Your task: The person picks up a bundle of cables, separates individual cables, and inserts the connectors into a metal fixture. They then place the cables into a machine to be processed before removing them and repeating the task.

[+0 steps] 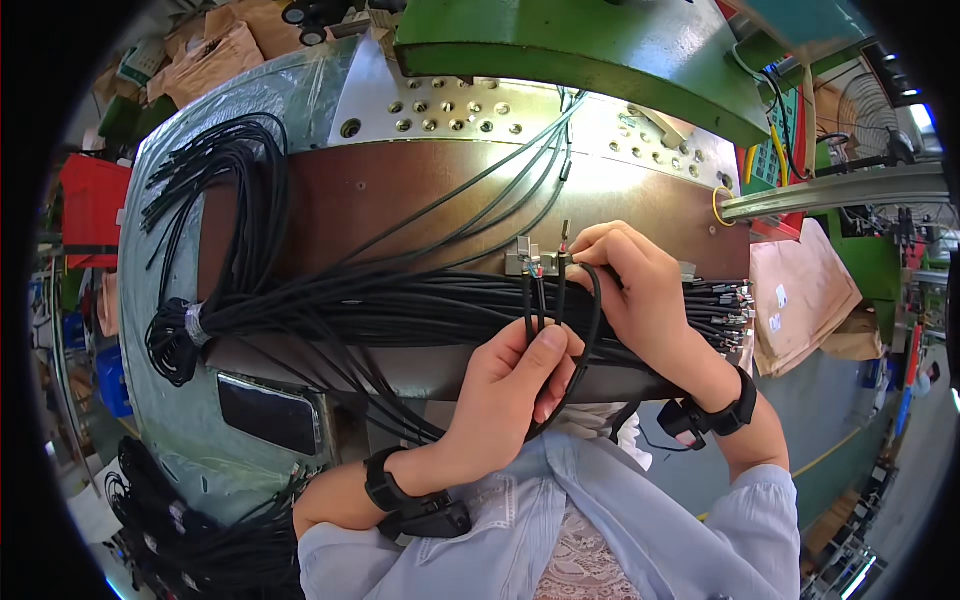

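Note:
My left hand [515,385] pinches a few black cables [541,298] between thumb and fingers, their stripped ends pointing up. Coloured inner wires and metal connector ends [525,250] show at the tips. Just to the right, my right hand [635,285] has thumb and forefinger closed on a black cable close to its connector end [565,240]. That cable loops down toward my left hand. Behind and beneath both hands, a thick bundle of black cables [400,305] lies across the brown bench top [330,200]. A clear tie [193,322] gathers the bundle at its left.
A green machine [590,50] overhangs a perforated metal plate [440,110] at the back. Several loose cables run up to it. A black phone [268,412] lies at the bench's left front. More cables [190,530] pile up lower left. A metal rail [840,192] juts in from the right.

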{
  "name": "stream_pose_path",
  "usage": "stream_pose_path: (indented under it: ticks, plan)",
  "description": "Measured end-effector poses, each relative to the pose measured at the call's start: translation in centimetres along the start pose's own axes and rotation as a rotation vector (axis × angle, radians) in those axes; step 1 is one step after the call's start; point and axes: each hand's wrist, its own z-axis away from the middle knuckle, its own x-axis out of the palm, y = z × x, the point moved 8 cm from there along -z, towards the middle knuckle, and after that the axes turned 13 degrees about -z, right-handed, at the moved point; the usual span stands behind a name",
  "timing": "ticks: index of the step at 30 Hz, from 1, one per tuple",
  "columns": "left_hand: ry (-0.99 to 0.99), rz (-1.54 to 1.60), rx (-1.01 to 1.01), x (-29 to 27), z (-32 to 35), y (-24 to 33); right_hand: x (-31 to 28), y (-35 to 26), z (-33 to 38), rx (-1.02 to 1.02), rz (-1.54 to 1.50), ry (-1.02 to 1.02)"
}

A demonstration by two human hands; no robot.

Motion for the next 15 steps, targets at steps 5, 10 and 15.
stream_pose_path:
  ticks: [5, 10, 15]
  plan:
    - [-0.015, -0.019, 0.029, -0.13, -0.22, -0.01, -0.04, -0.11, -0.02, -0.006, 0.038, -0.014]
    - [-0.008, -0.02, 0.068, -0.08, -0.39, 0.06, -0.04, 0.16, 0.1, -0.013, -0.026, 0.0]
    - [-0.011, -0.018, 0.049, -0.29, -0.56, -0.18, 0.67, -0.46, -0.34, -0.014, 0.086, -0.051]
